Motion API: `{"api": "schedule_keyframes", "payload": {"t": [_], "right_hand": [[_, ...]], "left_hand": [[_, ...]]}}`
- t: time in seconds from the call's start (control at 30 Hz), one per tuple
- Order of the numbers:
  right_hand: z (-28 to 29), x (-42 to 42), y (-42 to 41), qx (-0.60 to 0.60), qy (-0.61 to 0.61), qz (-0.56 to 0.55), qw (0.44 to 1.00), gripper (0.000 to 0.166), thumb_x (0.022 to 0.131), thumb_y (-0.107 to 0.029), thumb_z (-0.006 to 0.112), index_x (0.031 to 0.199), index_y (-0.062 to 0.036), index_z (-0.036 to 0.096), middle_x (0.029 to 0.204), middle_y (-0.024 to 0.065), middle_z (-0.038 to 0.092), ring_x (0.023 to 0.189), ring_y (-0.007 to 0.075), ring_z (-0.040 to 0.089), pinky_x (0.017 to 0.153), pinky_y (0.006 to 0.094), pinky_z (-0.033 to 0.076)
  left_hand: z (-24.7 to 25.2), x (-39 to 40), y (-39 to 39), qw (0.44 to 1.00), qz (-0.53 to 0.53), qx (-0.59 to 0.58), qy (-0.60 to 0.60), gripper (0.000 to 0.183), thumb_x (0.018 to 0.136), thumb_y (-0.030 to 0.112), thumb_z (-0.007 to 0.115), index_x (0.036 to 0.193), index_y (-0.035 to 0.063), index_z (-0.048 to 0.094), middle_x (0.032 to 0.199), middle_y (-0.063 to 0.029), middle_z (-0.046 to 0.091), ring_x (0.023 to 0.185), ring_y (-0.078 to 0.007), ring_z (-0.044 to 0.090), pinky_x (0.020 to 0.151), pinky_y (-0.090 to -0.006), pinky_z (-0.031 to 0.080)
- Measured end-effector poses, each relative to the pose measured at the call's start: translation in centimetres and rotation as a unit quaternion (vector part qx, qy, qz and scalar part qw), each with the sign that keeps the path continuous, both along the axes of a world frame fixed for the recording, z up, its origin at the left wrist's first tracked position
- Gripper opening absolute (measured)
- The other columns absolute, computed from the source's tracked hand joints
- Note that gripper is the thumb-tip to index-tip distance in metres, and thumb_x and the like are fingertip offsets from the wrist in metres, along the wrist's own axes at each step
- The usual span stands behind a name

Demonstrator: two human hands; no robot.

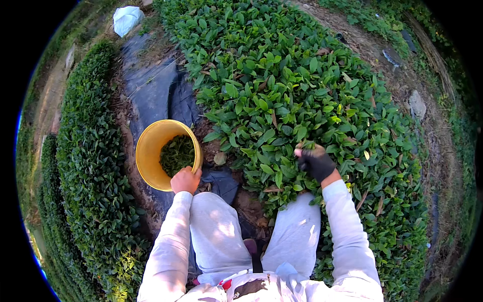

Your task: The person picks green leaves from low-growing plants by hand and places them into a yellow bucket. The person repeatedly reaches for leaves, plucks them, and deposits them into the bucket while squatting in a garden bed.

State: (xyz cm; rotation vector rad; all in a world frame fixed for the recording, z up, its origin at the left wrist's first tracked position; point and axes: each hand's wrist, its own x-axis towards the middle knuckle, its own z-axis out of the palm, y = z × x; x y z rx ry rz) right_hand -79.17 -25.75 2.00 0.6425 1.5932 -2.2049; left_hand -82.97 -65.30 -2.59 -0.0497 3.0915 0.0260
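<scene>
My bare left hand [185, 179] grips the near right rim of a yellow plastic bucket [149, 156]. The bucket tilts so that its mouth faces me, and a heap of plucked green leaves [177, 155] lies inside it. Over the tea bush row [279, 102] is my right hand [316, 160], in a dark glove with a tan part and at least one bare fingertip. Its fingers are curled around a few green leaves [309, 145], partly blurred. Foliage lies close around and beneath this hand.
Black ground sheeting [151, 90] covers the path left of the bush, with a stone [220, 158] by the bucket. A second hedge row [90, 170] runs along the left. A white bag [127, 19] lies at the far end. My knees [296, 222] touch the bush edge.
</scene>
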Motion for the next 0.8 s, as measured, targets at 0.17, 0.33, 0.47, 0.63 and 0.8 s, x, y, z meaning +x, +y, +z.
{"api": "schedule_keyframes", "payload": {"t": [0.17,0.33,0.47,0.63,0.8], "right_hand": [[3.4,1.9,1.6,-0.133,0.077,-0.162,0.975,0.02,0.076,-0.005,0.064,0.093,-0.0104,0.055,0.079,-0.0003,0.056,0.067,0.0104,0.053,0.052,0.0234,0.043],[4.0,-2.3,9.5,0.118,0.116,-0.287,0.944,0.018,0.077,-0.012,0.066,0.092,-0.0059,0.058,0.068,0.0019,0.054,0.057,0.0114,0.052,0.052,0.0251,0.043],[0.7,-6.7,15.2,0.482,0.07,-0.187,0.853,0.03,0.075,-0.015,0.067,0.101,-0.0025,0.06,0.081,0.0105,0.062,0.07,0.0183,0.059,0.067,0.0298,0.048],[-0.4,-7.5,13.5,0.512,0.181,-0.171,0.822,0.03,0.074,-0.015,0.068,0.099,-0.0016,0.059,0.084,0.0103,0.062,0.075,0.0201,0.058,0.072,0.0292,0.046],[-2.7,-3.0,13.7,0.229,0.169,-0.159,0.945,0.025,0.075,-0.01,0.066,0.097,-0.0027,0.058,0.07,0.002,0.055,0.06,0.0103,0.051,0.053,0.0237,0.04]], "left_hand": [[0.2,0.4,-0.8,1.0,-0.005,-0.012,0.013,0.039,0.076,0.046,0.053,0.066,0.0083,0.06,0.067,-0.0129,0.062,0.062,-0.0309,0.061,0.055,-0.0421,0.048],[0.6,0.5,-0.4,1.0,-0.003,-0.024,0.003,0.039,0.077,0.045,0.053,0.066,0.0079,0.06,0.067,-0.0125,0.062,0.061,-0.0309,0.061,0.055,-0.0423,0.048],[-0.3,-0.2,0.5,1.0,-0.016,-0.008,0.018,0.04,0.077,0.045,0.054,0.066,0.0077,0.06,0.066,-0.0127,0.062,0.06,-0.031,0.061,0.055,-0.0424,0.048],[0.2,0.2,-0.3,1.0,-0.007,-0.018,0.017,0.039,0.076,0.045,0.054,0.066,0.0076,0.061,0.066,-0.0128,0.062,0.06,-0.0309,0.061,0.055,-0.0423,0.048],[0.2,0.0,0.4,1.0,-0.013,-0.013,0.015,0.04,0.076,0.045,0.054,0.066,0.0077,0.061,0.067,-0.0129,0.062,0.061,-0.0307,0.061,0.055,-0.042,0.048]]}}
